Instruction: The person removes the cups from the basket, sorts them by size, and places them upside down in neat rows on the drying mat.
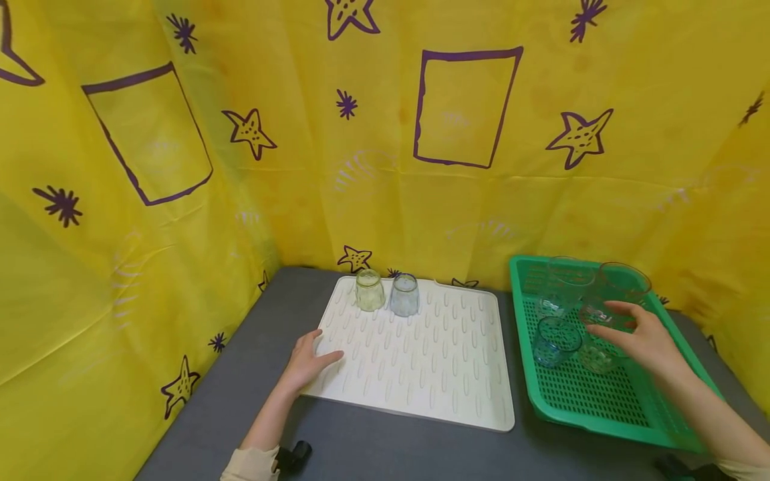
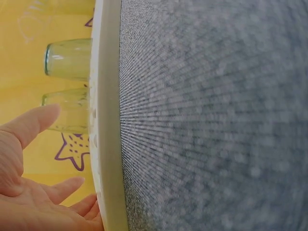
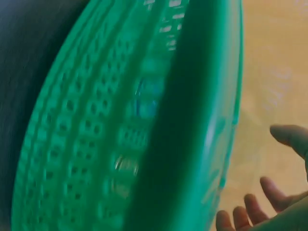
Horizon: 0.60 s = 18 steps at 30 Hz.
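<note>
Blue glass (image 1: 555, 347) stands inside the green basket (image 1: 613, 429), which sits at 3 o'clock of the white mat (image 1: 433, 374); a low pale glass (image 1: 597, 359) is just beside it, between 3 and 4 o'clock. The left hand (image 1: 307, 364) lies at the mat's 9 o'clock edge, fingers loosely extended, holding nothing. The right hand (image 1: 648, 337) hovers over the basket, fingers and thumb spread, gripping nothing. Two tall clear glasses (image 1: 562, 284) rise farther back, at 12 and 1 o'clock of the blue one. Upside-down tumblers (image 1: 369, 292) stand toward the mat's 11 and 12 o'clock, before the yellow curtain (image 1: 457, 200).
</note>
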{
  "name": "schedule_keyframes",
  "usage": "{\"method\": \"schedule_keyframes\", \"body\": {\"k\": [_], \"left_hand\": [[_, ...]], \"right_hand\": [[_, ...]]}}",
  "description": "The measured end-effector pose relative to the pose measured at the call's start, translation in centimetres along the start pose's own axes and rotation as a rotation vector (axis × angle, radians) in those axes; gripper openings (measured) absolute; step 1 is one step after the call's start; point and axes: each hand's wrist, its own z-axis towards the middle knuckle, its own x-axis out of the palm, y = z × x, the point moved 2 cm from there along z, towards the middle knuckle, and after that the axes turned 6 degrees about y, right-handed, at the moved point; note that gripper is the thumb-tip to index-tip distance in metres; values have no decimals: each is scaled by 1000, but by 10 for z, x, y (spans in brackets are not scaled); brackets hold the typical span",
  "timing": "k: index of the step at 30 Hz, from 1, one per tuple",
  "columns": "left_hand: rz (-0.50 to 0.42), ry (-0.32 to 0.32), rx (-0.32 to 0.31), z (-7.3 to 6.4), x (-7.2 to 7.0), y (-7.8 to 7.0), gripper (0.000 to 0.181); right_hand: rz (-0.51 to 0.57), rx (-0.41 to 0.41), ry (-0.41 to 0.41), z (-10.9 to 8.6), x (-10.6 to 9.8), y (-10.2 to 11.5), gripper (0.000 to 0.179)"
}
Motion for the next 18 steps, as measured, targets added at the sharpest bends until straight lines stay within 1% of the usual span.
{"method": "schedule_keyframes", "body": {"k": [5, 7, 9, 13, 16, 18], "left_hand": [[0, -5, 4, -1, 0, 1, 81], [-1, -6, 7, -1, 0, 0, 81], [-2, -7, 8, -1, 0, 0, 81], [0, -9, 10, -1, -1, 0, 81], [4, -8, 10, -1, -1, 1, 81], [5, -7, 8, -1, -1, 1, 81]], "right_hand": [[-198, 5, 77, 8, -10, -12, 80], [-275, -7, 100, 10, -12, -16, 81], [-325, -13, 126, 12, -14, -17, 83], [-373, -9, 183, 15, -15, -20, 89], [-374, 0, 226, 15, -14, -24, 91], [-371, -3, 240, 16, -13, -26, 91]]}}
